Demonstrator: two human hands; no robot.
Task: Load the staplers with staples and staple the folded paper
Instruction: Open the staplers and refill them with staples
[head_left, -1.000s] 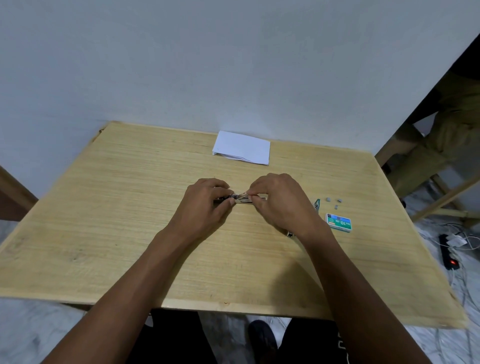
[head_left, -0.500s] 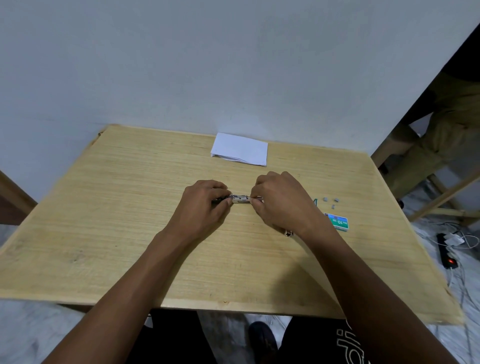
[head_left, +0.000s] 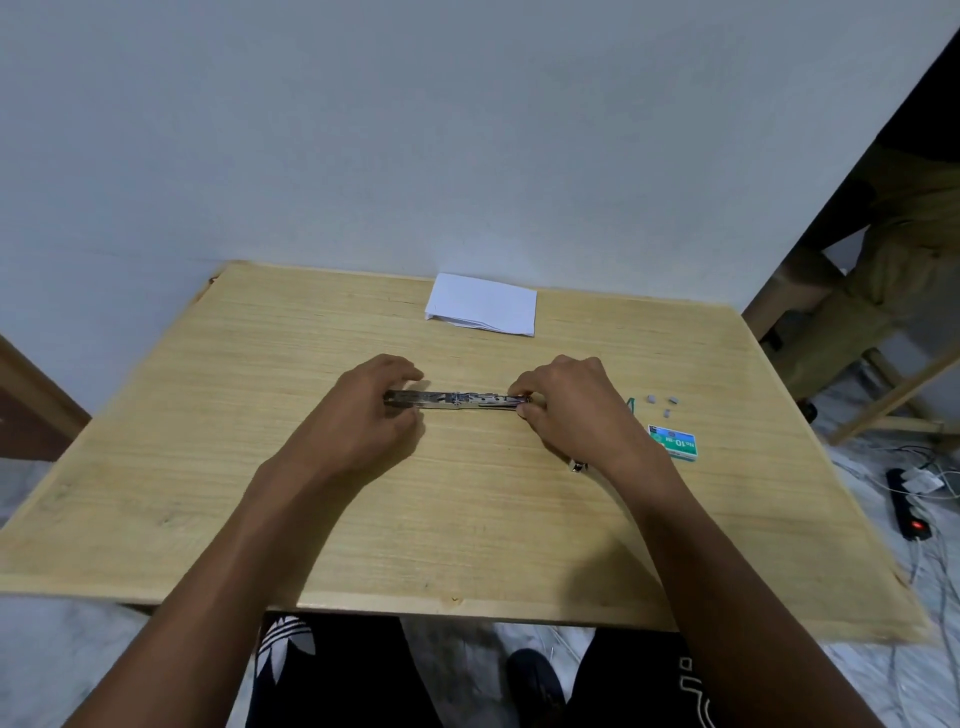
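Left hand (head_left: 363, 415) and right hand (head_left: 571, 410) hold the stapler (head_left: 457, 400) spread open at mid-frame.
Left fingers curl round its left end and right fingertips pinch the right tip, low over the table (head_left: 208, 467). I'd keep the channel level, take a strip from the staple box (head_left: 675, 441) at centre right, and seat it fully before closing. Folded paper (head_left: 483, 304) lies upper centre.

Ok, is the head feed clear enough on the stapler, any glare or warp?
Head view: soft, even light, only faint shadows on the table; the stapler is sharp, mild sheen, no blown glare; wide-angle lens stretches the frame's corners; the staple box print is slightly soft.
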